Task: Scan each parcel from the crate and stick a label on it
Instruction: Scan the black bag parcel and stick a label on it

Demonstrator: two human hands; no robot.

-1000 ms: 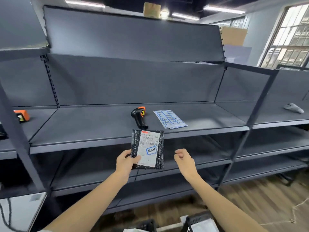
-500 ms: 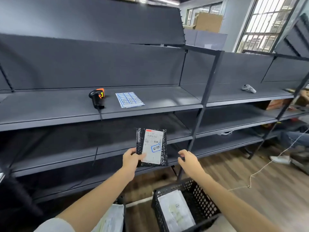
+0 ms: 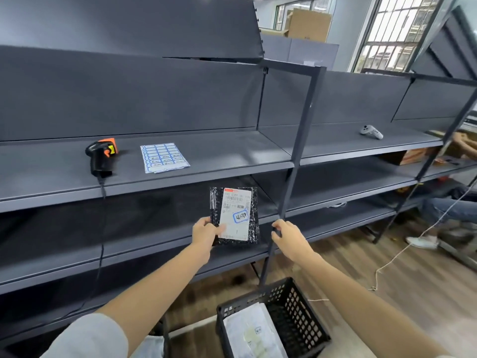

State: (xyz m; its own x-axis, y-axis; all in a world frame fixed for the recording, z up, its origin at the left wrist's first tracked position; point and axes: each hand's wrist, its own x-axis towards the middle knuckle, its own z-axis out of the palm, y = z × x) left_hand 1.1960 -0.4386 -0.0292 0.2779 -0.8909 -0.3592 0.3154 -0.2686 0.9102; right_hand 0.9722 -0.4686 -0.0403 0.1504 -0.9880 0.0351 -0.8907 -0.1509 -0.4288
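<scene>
The parcel (image 3: pixel 234 216), a flat black bag with a white shipping slip and a blue-edged sticker already on its face, sits near the centre of view, held upright in front of the lower shelves. The left hand (image 3: pixel 206 232) pinches it by its lower left corner only, thumb on the slip and fingers behind.

That thin corner grip looks like the weak point. The bag seems slick, and a quick swing toward the black crate (image 3: pixel 299 306) at 5 o'clock on the floor could let it slide out and land on the boards instead, or flip face down. A second worry: the crate already holds a pale parcel (image 3: pixel 254 332), so if this is where unprocessed ones wait, a finished one dropped in could get mixed with them and handled twice. I cannot tell which crate this is.

The right hand (image 3: pixel 289 239) hovers just right of the parcel at 3 o'clock, fingers loosely curled and holding nothing, close to the shelf upright (image 3: pixel 296 161) but whether touching it I cannot say. Both forearms reach forward and up from the bottom of view.

The scanner (image 3: pixel 101 157) lies on its side at 10 o'clock on the shelf (image 3: pixel 232 156), with the label sheet (image 3: pixel 164 157) just right of it, both untouched.
</scene>
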